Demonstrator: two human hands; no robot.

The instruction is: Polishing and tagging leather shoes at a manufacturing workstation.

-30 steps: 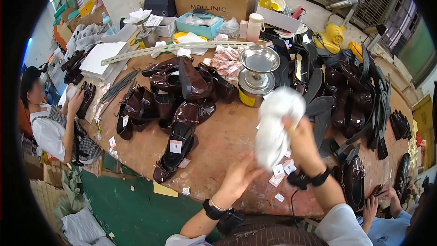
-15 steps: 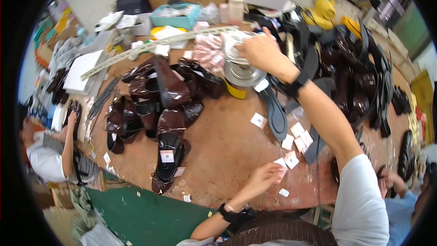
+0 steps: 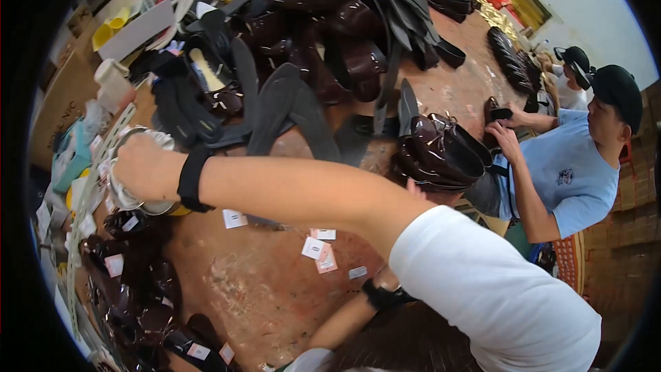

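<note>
While the right arm stretches across the frame, the right hand (image 3: 141, 165) sits on top of a round metal bowl (image 3: 138, 200), fingers curled down over its rim with a bit of white cloth or paper (image 3: 164, 139) bunched under them; looks like a closed grasp, but how tight is not visible. Bowl is directly under the palm, resting on something yellow (image 3: 180, 211) that peeks out at its wrist-side edge. Black wristband (image 3: 191, 179) just behind the hand. Left hand is mostly hidden under the right upper arm: only the forearm and a black wrist strap (image 3: 383, 296) show, so cannot tell whether it is open or holding anything. Small white paper tags (image 3: 318, 256) lie on the brown worktable (image 3: 255, 289) between the two wrists, one more tag (image 3: 234, 218) just below the right forearm. Beyond the right hand's knuckles: flat dark soles (image 3: 275, 107) and a heap of glossy dark brown shoes (image 3: 323, 21). Below the hand, toward the wearer: a row of dark shoes with white tags (image 3: 138, 289). Past the elbow, a stack of shiny shoes (image 3: 441, 151), and a co-worker in a light blue shirt (image 3: 571, 179) and black cap with both hands at the table edge.
</note>
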